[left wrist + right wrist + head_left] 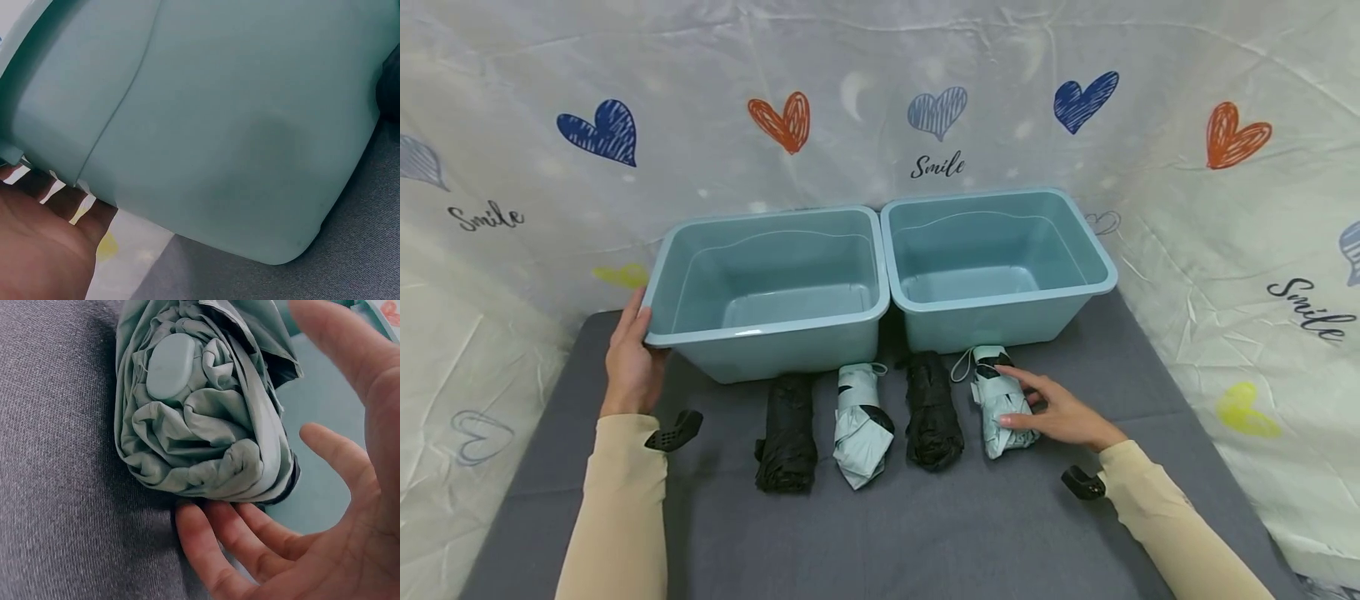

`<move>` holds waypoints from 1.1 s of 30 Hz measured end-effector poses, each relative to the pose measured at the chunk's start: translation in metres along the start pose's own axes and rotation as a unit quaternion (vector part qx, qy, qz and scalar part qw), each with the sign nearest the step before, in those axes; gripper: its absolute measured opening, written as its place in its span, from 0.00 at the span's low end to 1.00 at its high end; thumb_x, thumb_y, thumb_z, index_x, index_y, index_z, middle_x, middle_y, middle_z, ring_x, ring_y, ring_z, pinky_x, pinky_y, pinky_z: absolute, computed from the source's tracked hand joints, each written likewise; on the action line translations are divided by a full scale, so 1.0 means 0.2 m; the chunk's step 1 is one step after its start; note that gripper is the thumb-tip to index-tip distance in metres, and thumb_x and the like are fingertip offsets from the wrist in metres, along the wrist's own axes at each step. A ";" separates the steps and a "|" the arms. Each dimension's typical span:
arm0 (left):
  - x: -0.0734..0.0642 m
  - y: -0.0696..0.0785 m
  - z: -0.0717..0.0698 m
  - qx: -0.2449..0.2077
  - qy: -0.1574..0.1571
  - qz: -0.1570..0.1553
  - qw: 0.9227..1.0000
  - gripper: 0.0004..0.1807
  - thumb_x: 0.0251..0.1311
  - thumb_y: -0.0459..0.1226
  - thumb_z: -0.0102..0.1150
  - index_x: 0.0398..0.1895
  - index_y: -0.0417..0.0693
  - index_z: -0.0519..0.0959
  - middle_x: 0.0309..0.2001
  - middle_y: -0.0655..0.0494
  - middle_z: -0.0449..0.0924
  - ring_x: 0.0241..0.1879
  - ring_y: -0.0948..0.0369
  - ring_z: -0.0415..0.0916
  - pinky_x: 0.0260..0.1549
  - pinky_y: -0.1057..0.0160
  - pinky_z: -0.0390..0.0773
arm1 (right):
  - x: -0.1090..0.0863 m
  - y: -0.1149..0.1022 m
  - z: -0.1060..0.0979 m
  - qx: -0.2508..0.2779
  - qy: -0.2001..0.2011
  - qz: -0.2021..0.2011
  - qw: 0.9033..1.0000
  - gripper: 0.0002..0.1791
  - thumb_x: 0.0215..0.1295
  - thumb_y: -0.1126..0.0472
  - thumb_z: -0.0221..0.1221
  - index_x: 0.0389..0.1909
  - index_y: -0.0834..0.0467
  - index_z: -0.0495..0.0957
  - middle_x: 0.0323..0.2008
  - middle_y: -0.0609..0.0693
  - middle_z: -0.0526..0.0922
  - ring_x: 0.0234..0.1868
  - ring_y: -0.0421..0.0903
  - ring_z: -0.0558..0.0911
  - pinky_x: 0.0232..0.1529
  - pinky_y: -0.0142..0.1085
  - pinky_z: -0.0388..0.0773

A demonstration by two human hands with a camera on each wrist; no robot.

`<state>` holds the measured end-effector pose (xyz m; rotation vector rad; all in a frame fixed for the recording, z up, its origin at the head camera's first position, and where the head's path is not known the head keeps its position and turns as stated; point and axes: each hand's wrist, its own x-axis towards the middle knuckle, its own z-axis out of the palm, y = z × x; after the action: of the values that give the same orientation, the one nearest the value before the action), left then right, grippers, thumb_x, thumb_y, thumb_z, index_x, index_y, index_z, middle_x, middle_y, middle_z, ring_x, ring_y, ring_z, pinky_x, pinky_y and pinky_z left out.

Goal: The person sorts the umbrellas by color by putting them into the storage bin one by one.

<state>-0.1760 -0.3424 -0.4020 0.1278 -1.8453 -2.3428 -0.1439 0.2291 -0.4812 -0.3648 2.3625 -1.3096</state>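
Observation:
In the head view my left hand [634, 360] rests at the left end of the left blue-green plastic bin [775, 337], thumb by the rim's front corner. The left wrist view shows its fingers reaching past the edge of the bin's end wall [206, 125]. My right hand [1060, 412] spreads over the right side of a pale green folded umbrella [1003, 408]. Seen from the right wrist, several fingertips are right against the side of this umbrella [200, 425], while thumb and forefinger stand apart from it. The umbrella lies on the grey cloth before the right bin [992, 321].
Left of that umbrella lie a black folded umbrella [934, 412], another pale green one [861, 425] and a second black one [787, 433], in a row. Both bins stand side by side near the printed curtain [850, 50]. A grey cloth [865, 542] covers the table.

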 end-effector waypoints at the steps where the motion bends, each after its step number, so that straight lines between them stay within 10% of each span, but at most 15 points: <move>1: 0.00 0.00 0.00 0.003 -0.002 0.005 1.000 0.30 0.82 0.47 0.32 0.83 0.63 0.45 0.82 0.59 0.38 0.78 0.56 0.42 0.66 0.66 0.57 | 0.00 0.00 0.00 -0.001 0.001 0.004 1.000 0.46 0.62 0.45 0.71 0.79 0.43 0.61 0.62 0.62 0.65 0.49 0.54 0.73 0.38 0.45 0.74; 11: 0.00 -0.02 0.00 0.008 -0.003 0.017 1.000 0.30 0.82 0.47 0.32 0.83 0.63 0.46 0.82 0.59 0.40 0.78 0.57 0.43 0.67 0.65 0.55 | 0.05 -0.02 0.05 -0.049 0.014 -0.013 0.999 0.49 0.55 0.47 0.76 0.77 0.47 0.64 0.41 0.58 0.66 0.38 0.53 0.62 0.36 0.45 0.65; 18: 0.01 -0.04 0.00 0.032 0.015 0.019 0.999 0.30 0.82 0.48 0.32 0.83 0.62 0.48 0.82 0.59 0.43 0.78 0.57 0.45 0.68 0.63 0.55 | 0.06 -0.06 0.10 -0.096 0.030 -0.024 0.995 0.50 0.54 0.46 0.76 0.77 0.47 0.64 0.71 0.67 0.65 0.68 0.70 0.63 0.53 0.64 0.69; 33: 0.01 -0.03 0.01 0.046 0.032 0.022 0.998 0.29 0.82 0.48 0.32 0.83 0.62 0.51 0.81 0.58 0.46 0.76 0.56 0.49 0.63 0.67 0.61 | 0.08 -0.09 0.17 -0.089 0.028 -0.013 0.996 0.48 0.58 0.51 0.74 0.78 0.46 0.61 0.75 0.64 0.59 0.74 0.74 0.52 0.59 0.70 0.63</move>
<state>-0.1784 -0.3394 -0.4077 0.1695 -1.9059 -2.1992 -0.1421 0.1878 -0.4862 -0.4192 2.5374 -1.1363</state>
